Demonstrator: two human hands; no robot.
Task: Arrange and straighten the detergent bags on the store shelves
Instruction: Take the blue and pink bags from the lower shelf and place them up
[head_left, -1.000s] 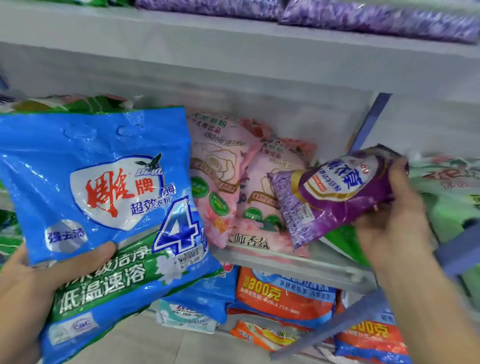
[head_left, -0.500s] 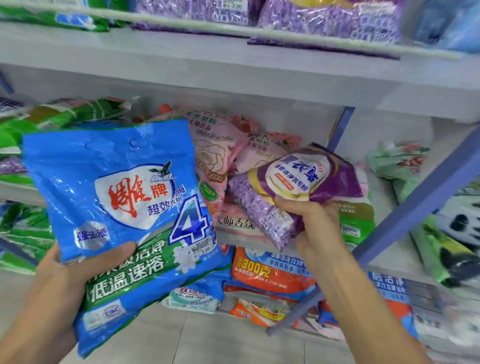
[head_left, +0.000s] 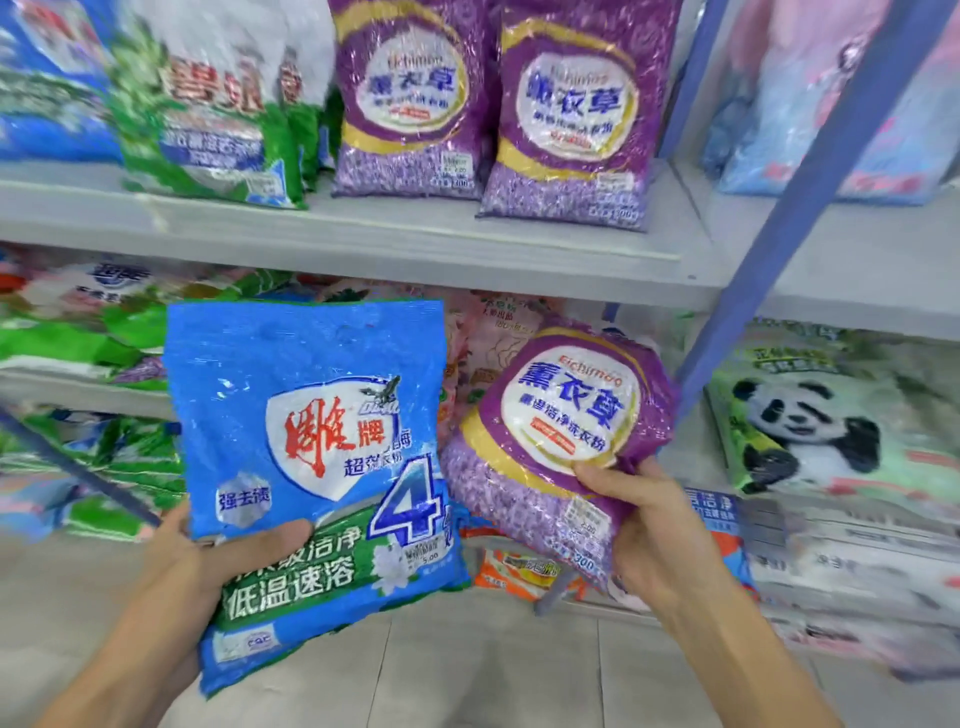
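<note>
My left hand (head_left: 208, 561) grips a large blue detergent bag (head_left: 311, 441) upright by its lower left, thumb across the front. My right hand (head_left: 649, 530) holds a smaller purple lavender bag (head_left: 561, 436) from its lower right edge, facing me, in front of the middle shelf. Two matching purple bags (head_left: 410, 98) (head_left: 571, 109) stand upright side by side on the upper shelf (head_left: 363, 234). Pink rose-print bags (head_left: 493, 338) lie behind the held bags on the middle shelf.
A green and white bag (head_left: 218, 114) leans on the upper shelf at left. A panda-print bag (head_left: 831, 415) stands at right. A blue slanted shelf post (head_left: 810, 197) crosses at right. Green bags (head_left: 78, 332) are piled at left, orange bags (head_left: 524, 569) lie low down.
The view has tilted up, bringing the upper shelf with its purple bags into sight. My right hand has drawn the purple bag out of the shelf and turned it face-on.
</note>
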